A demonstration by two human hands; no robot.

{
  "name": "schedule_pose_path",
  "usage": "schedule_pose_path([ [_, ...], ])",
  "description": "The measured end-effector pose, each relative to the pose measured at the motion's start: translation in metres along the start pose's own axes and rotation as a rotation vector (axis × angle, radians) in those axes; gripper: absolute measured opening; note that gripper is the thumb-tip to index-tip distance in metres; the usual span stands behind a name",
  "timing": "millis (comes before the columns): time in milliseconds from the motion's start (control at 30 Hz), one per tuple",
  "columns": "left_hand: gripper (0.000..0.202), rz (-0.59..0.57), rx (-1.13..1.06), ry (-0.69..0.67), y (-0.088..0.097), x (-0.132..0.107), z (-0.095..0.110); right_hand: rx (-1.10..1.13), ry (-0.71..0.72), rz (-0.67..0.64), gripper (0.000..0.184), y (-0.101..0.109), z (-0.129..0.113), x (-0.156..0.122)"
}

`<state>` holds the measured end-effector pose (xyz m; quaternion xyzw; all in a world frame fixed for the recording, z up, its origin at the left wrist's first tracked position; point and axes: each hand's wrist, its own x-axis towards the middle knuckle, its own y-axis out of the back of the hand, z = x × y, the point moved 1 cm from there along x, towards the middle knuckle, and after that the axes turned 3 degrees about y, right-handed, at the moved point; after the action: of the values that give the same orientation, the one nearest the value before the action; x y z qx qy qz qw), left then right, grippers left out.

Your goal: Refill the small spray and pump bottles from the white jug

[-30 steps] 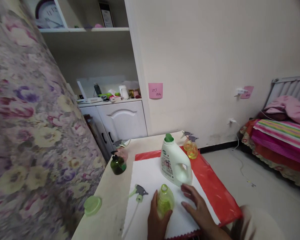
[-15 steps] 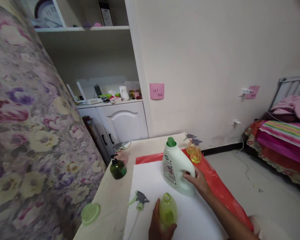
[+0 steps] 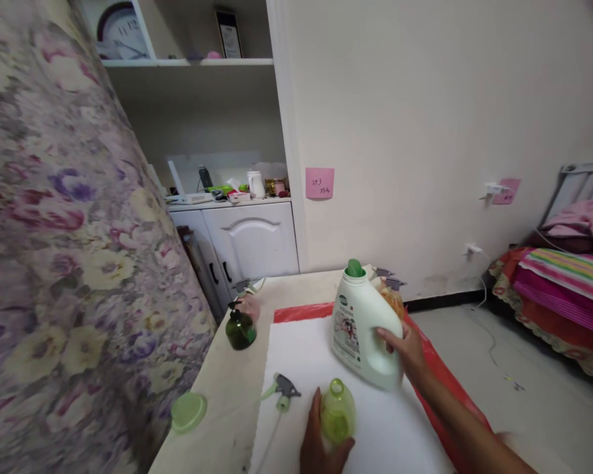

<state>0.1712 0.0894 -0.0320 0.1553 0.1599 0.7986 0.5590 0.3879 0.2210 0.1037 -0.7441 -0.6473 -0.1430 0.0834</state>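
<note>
The left hand [image 3: 319,455] held a translucent yellow-green plastic bottle [image 3: 338,416], long axis near vertical, open mouth up, over a white sheet [image 3: 296,345]. The right hand [image 3: 408,350] gripped the handle of a pale-green plastic jug [image 3: 363,316], its green spout upward; the front label's lettering was too small to read.

Two hands [image 3: 320,449] [image 3: 408,350], one jug [image 3: 353,329], one yellow-green bottle [image 3: 338,416], one loose sprayer [image 3: 286,387], two pink notes [image 3: 319,183] [image 3: 508,191]

Bare left hand [image 3: 318,457], bare right hand [image 3: 409,353], slim uncovered right forearm [image 3: 457,411]
</note>
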Motion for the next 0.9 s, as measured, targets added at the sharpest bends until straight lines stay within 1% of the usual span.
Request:
schedule_pose_path([
  [133, 0.086, 0.01, -0.018, -0.023, 0.001, -0.003, 0.009, -0.013, 0.01, -0.054, 0.037, 0.032, -0.029, -0.005],
  [300, 0.086, 0.004, -0.042, -0.053, 0.004, -0.006, 0.017, -0.073, 0.018, -0.113, 0.037, 0.077, -0.064, -0.023],
  [400, 0.085, -0.015, -0.038, -0.078, 0.008, -0.007, 0.021, -0.168, 0.017, -0.188, 0.038, 0.1, -0.076, -0.034],
  [467, 0.085, -0.022, -0.032, -0.084, 0.009, -0.008, 0.022, -0.222, 0.017, -0.243, 0.04, 0.111, -0.08, -0.04],
  [567, 0.086, -0.03, -0.029, -0.084, 0.01, -0.009, 0.024, -0.268, 0.002, -0.309, 0.044, 0.121, -0.082, -0.045],
  [667, 0.086, -0.021, -0.038, -0.088, 0.01, -0.009, 0.024, -0.337, 0.001, -0.381, 0.041, 0.125, -0.085, -0.048],
  [800, 0.087, -0.011, -0.055, -0.067, 0.01, -0.01, 0.028, -0.418, 0.066, -0.48, 0.036, 0.125, -0.094, -0.051],
  [833, 0.088, -0.012, -0.061, -0.063, 0.01, -0.01, 0.029, -0.427, 0.094, -0.5, 0.039, 0.125, -0.096, -0.052],
  [900, 0.09, -0.017, -0.083, -0.054, 0.011, -0.011, 0.03, -0.434, 0.145, -0.542, 0.049, 0.125, -0.099, -0.052],
])
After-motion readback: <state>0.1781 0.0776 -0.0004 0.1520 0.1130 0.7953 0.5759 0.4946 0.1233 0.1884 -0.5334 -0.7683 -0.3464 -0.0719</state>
